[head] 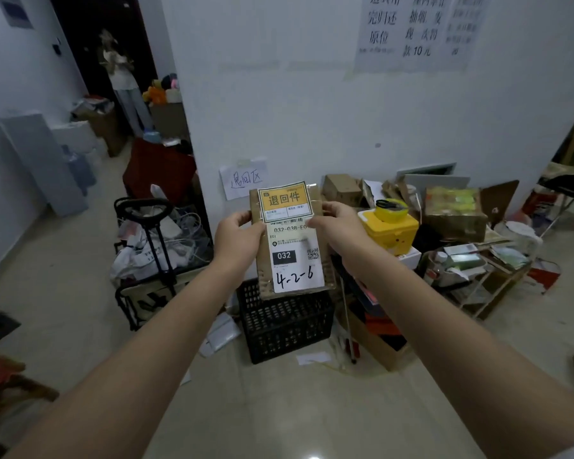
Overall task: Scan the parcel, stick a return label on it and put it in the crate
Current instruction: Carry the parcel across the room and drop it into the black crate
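Observation:
I hold a flat brown cardboard parcel point(325, 260) upright in front of me with both hands. A white shipping label marked 032 and 4-2-6 point(295, 260) covers its lower face. A yellow return label point(285, 201) lies on its upper part, above the white one. My left hand point(237, 238) grips the parcel's left edge. My right hand point(337, 223) grips the right edge, its thumb resting on the labels. A black plastic crate point(285, 321) stands on the floor directly below the parcel, against the wall.
A trolley cart full of white bags point(153, 246) stands left of the crate. Right of it are a yellow box point(391, 226), cardboard boxes point(454, 210) and a wire rack point(484, 276). A person stands in the far doorway point(123, 81). Loose papers lie on the tiled floor.

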Demonstrator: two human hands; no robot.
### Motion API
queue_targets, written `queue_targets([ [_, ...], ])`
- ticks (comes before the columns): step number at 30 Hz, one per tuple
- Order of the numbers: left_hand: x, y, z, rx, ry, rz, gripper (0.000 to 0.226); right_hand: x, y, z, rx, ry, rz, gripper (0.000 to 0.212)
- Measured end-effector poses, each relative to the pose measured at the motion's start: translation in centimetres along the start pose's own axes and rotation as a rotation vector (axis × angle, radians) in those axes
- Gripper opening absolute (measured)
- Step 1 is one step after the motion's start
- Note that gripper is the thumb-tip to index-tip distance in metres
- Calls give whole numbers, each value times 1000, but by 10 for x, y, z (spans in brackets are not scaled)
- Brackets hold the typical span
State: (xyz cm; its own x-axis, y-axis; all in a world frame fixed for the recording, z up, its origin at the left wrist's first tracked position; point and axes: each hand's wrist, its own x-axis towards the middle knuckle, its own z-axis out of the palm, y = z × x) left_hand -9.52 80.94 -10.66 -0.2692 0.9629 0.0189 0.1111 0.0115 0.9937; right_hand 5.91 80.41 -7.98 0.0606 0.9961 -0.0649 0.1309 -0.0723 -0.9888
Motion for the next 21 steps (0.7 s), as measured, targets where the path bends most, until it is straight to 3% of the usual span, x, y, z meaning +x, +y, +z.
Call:
queue_targets([
  [10, 136, -19, 45, -24, 54, -67, 36, 149, 9, 5, -20, -84, 44, 28],
  [21, 339, -70, 67, -16, 20, -177, 26, 355, 36, 71, -29, -34, 142, 19],
])
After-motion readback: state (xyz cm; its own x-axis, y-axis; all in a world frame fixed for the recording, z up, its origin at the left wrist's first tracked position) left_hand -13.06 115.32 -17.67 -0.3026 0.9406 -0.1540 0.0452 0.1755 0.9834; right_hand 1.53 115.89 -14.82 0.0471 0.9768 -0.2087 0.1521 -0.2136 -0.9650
